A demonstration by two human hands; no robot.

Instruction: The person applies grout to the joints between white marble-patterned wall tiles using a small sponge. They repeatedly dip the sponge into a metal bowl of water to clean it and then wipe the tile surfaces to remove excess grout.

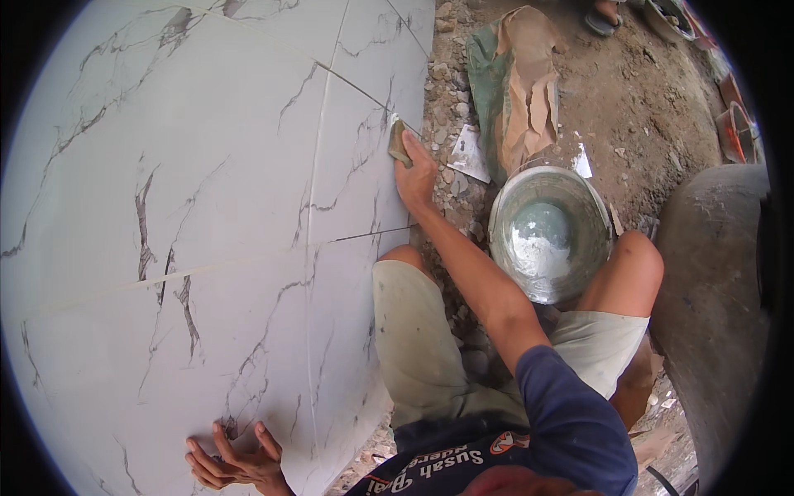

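Observation:
White tiles (240, 190) with grey marble veining spread across the left side. Pale lines fill some of their joints, while other joints look dark. My right hand (416, 178) is closed round a small olive-brown pad (399, 142), whose exact kind I cannot make out. White paste shows at the pad's far tip, which touches the tile by a dark joint near the right edge. At the lower left, my left hand (240, 463) rests on the tile with fingers spread, holding nothing. Between my knees stands a bucket (504, 211) with whitish wet material inside.
A torn brown paper sack (529, 91) with green sheeting (488, 91) lies beyond the bucket. Rubble (447, 91) lines the tile edge. A big grey rounded object (715, 306) stands at the right. Farther off are an orange container (734, 132) and another person's sandalled foot (604, 21).

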